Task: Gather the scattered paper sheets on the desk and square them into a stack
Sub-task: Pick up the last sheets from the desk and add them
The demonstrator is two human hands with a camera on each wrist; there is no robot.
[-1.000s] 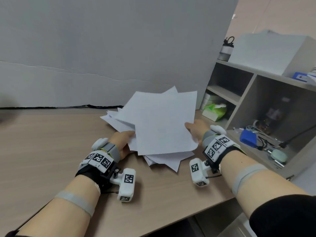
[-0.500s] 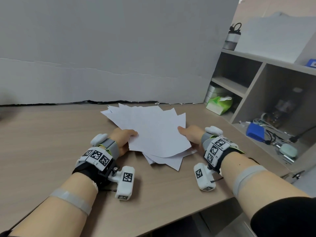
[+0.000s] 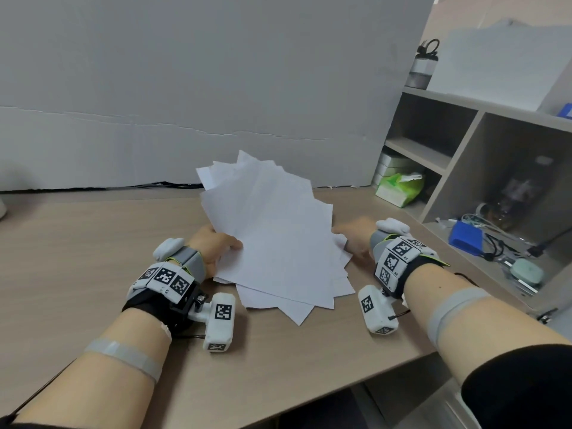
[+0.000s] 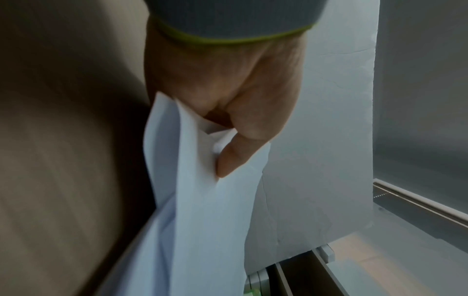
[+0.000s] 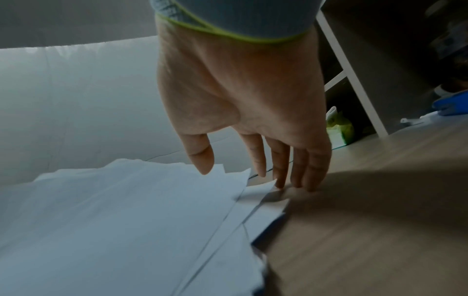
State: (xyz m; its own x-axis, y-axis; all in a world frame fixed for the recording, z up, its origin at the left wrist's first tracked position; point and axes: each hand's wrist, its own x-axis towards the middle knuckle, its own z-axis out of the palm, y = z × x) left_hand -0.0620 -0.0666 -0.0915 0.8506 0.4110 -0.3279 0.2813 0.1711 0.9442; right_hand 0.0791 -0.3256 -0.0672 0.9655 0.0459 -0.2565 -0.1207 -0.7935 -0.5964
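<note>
While pinching sheets (image 3: pixel 272 239), left hand (image 3: pixel 213 246).

Head view looks down from above; wrist views sit close, sharing the paper sheets (image 3: pixel 272 239).

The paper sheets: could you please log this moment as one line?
paper sheets: gathered, fanned, unsquared | left hand: pinching sheets' edge | right hand: open, fingertips at opposite edge
</note>
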